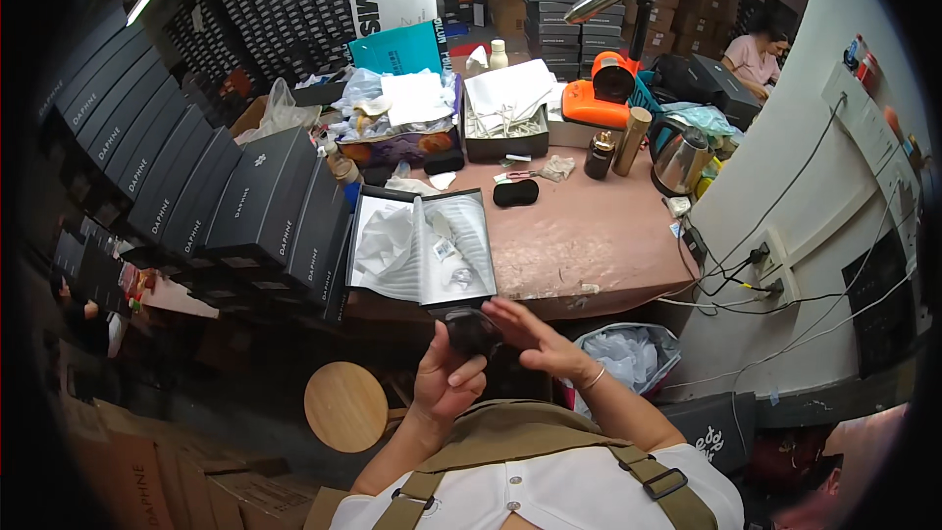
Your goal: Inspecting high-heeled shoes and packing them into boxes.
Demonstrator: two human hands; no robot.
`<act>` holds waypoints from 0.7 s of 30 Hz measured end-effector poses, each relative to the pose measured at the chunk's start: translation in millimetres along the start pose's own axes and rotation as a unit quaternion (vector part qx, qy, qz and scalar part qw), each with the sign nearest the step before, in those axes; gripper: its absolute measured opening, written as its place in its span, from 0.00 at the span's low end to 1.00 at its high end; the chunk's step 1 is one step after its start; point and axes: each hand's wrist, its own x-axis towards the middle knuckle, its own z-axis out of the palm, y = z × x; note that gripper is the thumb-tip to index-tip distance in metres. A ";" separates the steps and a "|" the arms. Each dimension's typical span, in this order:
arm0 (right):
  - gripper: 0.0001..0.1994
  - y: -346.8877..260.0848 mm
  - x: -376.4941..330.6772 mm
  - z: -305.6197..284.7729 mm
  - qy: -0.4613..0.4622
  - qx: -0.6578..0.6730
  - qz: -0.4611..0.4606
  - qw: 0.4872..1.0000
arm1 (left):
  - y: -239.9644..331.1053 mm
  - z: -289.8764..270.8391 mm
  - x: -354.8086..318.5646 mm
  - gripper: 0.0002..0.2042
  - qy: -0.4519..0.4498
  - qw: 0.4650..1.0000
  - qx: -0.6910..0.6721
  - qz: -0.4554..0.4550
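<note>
below the open shoebox [422,245], left hand [446,378] closed around black shoe [473,329]

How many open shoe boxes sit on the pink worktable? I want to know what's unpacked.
2. One open black shoe box with white tissue paper lies at the pink worktable's near edge, above the hands; another open black box sits farther back, beside the orange device. Clutter may hide more.

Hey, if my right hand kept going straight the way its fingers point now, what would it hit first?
Your right hand points left, fingers spread, toward the dark shoe that your left hand grips. It would most likely meet that shoe first, though depth is hard to judge from above.
</note>
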 end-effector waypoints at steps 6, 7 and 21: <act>0.37 -50.4 37.6 19.9 -0.078 -0.175 -0.173 0.966 | -15.4 15.1 -4.0 0.21 -0.008 0.988 0.153 -0.027; 0.35 -55.9 38.3 23.0 -0.050 -0.191 -0.212 0.957 | -8.5 20.3 -2.9 0.20 -0.033 0.976 0.207 -0.061; 0.34 -27.3 12.1 60.9 -0.012 -0.168 -0.094 0.981 | -22.2 -1.6 -33.2 0.31 -0.237 0.957 -0.123 -0.111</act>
